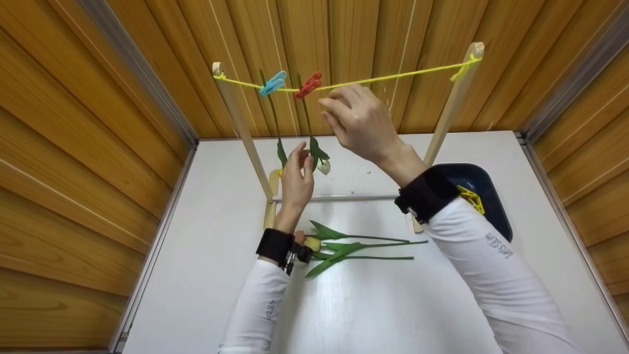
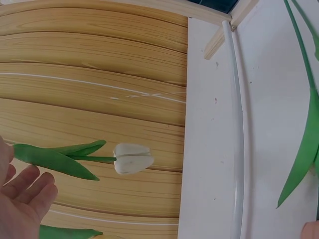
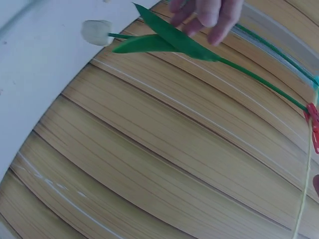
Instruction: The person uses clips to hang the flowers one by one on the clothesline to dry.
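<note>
A yellow string point(image 1: 393, 77) carries a blue clothespin point(image 1: 273, 83) and a red clothespin point(image 1: 309, 85), each clipped over a green stem. From the red one a white tulip point(image 2: 132, 158) hangs head down. My left hand point(image 1: 298, 179) is beside its leaves, fingers loosely bent and thumb apart. The other hanging stem's lower end is mostly hidden behind that hand. My right hand point(image 1: 366, 120) is just right of the red clothespin and below the string, its fingers loosely curled with nothing visible between them. In the right wrist view the red clothespin point(image 3: 313, 127) grips the stem top.
Several tulips point(image 1: 344, 250) lie on the white table point(image 1: 363, 314), one with a yellow bloom. A dark blue tray point(image 1: 500, 216) with yellow clothespins point(image 1: 471, 199) stands at the right, partly behind my forearm. Two wooden posts point(image 1: 454, 101) hold the string; a white rod point(image 1: 356, 197) joins them low down.
</note>
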Action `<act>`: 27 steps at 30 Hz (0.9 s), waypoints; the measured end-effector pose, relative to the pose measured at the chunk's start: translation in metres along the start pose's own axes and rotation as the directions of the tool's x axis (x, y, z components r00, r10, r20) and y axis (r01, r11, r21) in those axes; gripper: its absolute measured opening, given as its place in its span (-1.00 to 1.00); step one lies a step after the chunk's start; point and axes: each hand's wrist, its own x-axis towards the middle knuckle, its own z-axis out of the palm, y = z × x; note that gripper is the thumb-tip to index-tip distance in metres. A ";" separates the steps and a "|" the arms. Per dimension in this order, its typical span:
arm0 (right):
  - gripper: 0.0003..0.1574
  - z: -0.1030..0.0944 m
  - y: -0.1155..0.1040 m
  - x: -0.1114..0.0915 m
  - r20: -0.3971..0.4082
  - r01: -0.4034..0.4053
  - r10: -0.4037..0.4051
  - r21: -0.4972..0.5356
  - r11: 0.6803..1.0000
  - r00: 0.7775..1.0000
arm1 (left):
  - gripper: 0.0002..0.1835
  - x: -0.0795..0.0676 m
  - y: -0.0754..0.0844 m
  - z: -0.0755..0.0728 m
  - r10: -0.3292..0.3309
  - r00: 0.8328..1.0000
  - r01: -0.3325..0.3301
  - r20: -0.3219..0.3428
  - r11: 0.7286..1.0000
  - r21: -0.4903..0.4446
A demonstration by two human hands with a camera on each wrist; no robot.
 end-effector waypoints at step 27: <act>-0.81 0.005 0.042 -0.205 0.005 -0.284 0.284 -0.003 0.959 0.959 | -0.64 -0.025 0.004 -0.007 0.127 0.989 -0.124 -0.073 0.991 0.053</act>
